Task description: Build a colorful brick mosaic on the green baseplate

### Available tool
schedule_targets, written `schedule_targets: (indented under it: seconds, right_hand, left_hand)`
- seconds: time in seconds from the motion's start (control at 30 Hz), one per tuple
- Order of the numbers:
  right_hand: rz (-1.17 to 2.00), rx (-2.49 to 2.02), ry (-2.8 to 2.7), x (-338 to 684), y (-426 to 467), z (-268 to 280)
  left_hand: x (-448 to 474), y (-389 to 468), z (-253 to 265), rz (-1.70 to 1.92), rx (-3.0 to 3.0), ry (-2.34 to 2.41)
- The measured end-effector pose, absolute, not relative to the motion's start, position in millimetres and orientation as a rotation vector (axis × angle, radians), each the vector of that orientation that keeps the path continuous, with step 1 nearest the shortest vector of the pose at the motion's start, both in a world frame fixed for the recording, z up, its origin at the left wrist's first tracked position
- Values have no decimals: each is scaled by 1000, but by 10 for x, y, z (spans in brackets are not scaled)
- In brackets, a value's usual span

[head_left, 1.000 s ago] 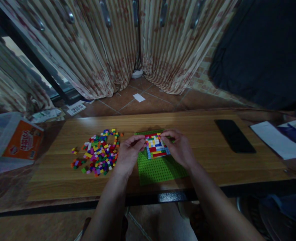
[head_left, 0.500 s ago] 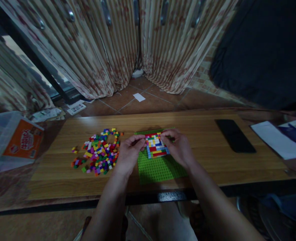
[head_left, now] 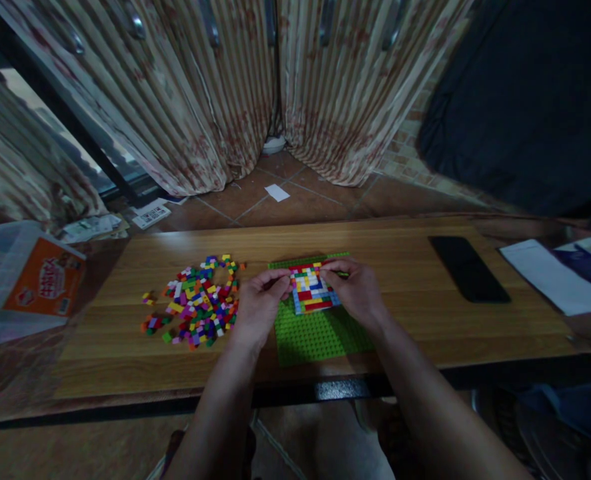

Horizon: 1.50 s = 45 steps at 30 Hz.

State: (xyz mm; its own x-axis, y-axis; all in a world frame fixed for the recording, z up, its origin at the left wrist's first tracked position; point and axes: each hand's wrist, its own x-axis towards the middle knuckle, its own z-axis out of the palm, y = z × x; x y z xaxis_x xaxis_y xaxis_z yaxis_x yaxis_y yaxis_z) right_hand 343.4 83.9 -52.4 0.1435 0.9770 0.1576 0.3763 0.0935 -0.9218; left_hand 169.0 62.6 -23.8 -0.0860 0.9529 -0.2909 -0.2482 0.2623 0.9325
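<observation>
We have a long wooden surface (head_left: 410, 287) in front of us. On it we have a bumpy green board (head_left: 320, 339), and on the left a messy pile of bricks (head_left: 203, 300). Our left hand (head_left: 256, 300) and right hand (head_left: 359, 288) are on both sides of a colorful brick panel (head_left: 310, 287) by the board's far part. Our fingers (head_left: 284, 283) pinch its far corners. We can't tell if it touches the board.
</observation>
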Motion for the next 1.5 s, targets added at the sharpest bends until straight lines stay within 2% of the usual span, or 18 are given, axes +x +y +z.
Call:
schedule_targets:
  seconds: [0.8, 1.03, 1.23, 1.5]
  right_hand:
    - [800, -1420, -1405, 3409, 787, -509]
    - [637, -1391, -1392, 3382, 743, -437]
    - [641, -1210, -1557, 3235, 627, -260]
    - [607, -1189, -1664, 3138, 561, -205]
  left_hand:
    - [1692, 631, -265, 1254, 816, 1252]
    - [1685, 642, -223, 1310, 693, 1118]
    - [1686, 611, -193, 1252, 693, 1041]
    - [1698, 585, -180, 1219, 725, 976]
